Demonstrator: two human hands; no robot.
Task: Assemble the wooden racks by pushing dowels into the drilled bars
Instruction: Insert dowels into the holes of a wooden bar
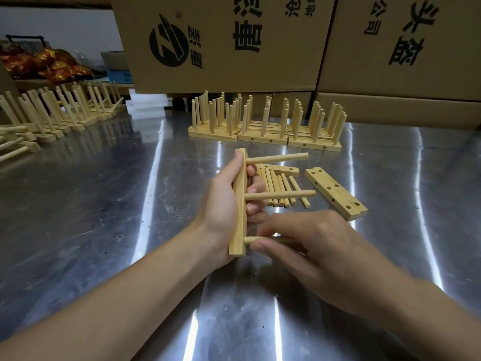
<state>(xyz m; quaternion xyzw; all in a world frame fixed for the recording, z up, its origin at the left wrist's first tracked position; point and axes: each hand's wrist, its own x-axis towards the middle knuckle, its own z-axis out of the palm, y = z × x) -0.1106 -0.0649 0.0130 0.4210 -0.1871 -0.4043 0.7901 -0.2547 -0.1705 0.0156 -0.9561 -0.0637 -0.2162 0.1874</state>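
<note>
Hands at a shiny steel table [104, 204], seen from above by the person's own head camera. The left hand [223, 204] grips a drilled wooden bar [240, 204] held on edge above the table, its length running away from the viewer; the palm lies against the bar's left side and the fingertips [252, 190] curl round onto its right face, showing between the dowels. Two dowels already stand out of that face, pointing right: a far dowel [277, 159] near the bar's far end and a middle dowel [279, 195] halfway along. The right hand [312, 246] pinches a third dowel [251, 239] between thumb and curled fingers; its left end meets the bar's face close to the near end, just below the left fingertips, and how deep it sits cannot be told. Most of this dowel is hidden inside the right hand. On the table just beyond the hands lies a bundle of loose dowels [279, 188] with a single loose bar [282, 170] across their far ends, and to the right of them a stack of drilled bars [335, 192]. Further back stands a row of finished racks [265, 123] with upright dowels, and more racks [59, 110] line the far left. Large printed cardboard boxes [234, 40] rise behind the table.
</note>
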